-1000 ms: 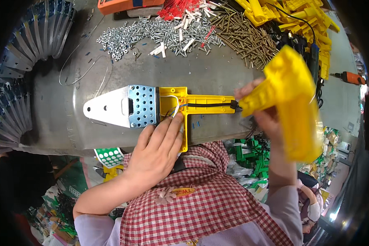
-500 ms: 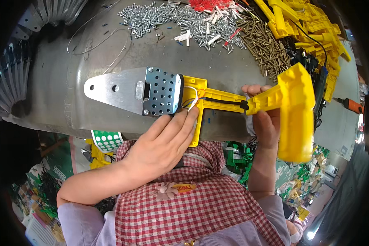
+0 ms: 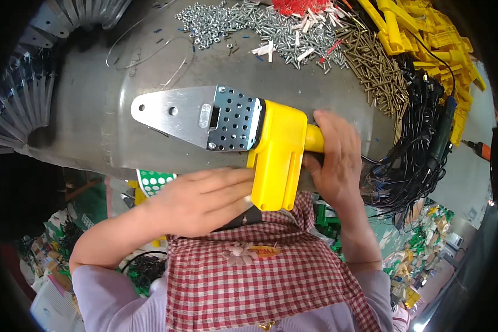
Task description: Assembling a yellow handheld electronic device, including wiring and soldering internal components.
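A yellow plastic handle shell (image 3: 283, 152) lies in front of me, attached to a perforated metal guard (image 3: 237, 123) and a tapered silver plate (image 3: 169, 113), which point left. It looks like a pipe-welding iron. My right hand (image 3: 339, 157) is wrapped around the round yellow grip, its thumb on the near side. My left hand (image 3: 210, 199) is at the shell's lower leg, fingers together and fairly straight, tips against its left edge; the thumb is hidden. The shell's outer face is up, so the wires inside are hidden.
Nuts (image 3: 205, 25), silver screws (image 3: 299, 44) and brass-coloured screws (image 3: 376, 72) lie in heaps at the back. Yellow shells (image 3: 437, 36) and black cables (image 3: 420, 133) are piled on the right. Metal plates (image 3: 25, 99) stand fanned at the left. A green dotted sticker roll (image 3: 155, 181) hangs at the near edge.
The yellow half shell in my right hand has come down leftward over the open one, covering the wires. My left hand has moved off the wires to the shell's lower leg.
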Demonstrator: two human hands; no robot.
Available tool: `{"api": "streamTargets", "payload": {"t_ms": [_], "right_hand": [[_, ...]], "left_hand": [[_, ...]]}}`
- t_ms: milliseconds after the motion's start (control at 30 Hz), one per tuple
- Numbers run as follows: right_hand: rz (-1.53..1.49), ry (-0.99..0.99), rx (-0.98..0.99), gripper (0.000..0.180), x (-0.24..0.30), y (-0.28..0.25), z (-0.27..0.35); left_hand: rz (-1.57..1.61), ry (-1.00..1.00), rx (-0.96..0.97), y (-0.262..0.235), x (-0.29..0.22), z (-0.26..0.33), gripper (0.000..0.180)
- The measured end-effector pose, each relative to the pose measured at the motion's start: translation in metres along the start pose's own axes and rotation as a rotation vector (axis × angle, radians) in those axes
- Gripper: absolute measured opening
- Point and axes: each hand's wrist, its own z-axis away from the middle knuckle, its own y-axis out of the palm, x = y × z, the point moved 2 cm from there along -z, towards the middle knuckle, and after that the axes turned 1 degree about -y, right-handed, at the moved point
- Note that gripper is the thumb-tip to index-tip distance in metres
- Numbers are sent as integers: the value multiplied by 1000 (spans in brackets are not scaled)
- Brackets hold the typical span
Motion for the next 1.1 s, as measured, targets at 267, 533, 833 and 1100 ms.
{"api": "streamTargets", "payload": {"t_ms": [267, 533, 833, 1100], "right_hand": [[-138, 29, 556, 37, -16, -24, -44], [-49, -70, 431, 41, -19, -11, -51], [100, -289, -12, 18, -85, -13, -78], [-327, 195, 75, 15, -83, -23, -83]], "left_hand": [[-228, -274, -45, -24, 47, -54, 64], [-265, -48, -274, -53, 4, -98, 60], [-351, -457, 119, -7, 20, -101, 48], [-542, -42, 201, -13, 95, -137, 18]]}}
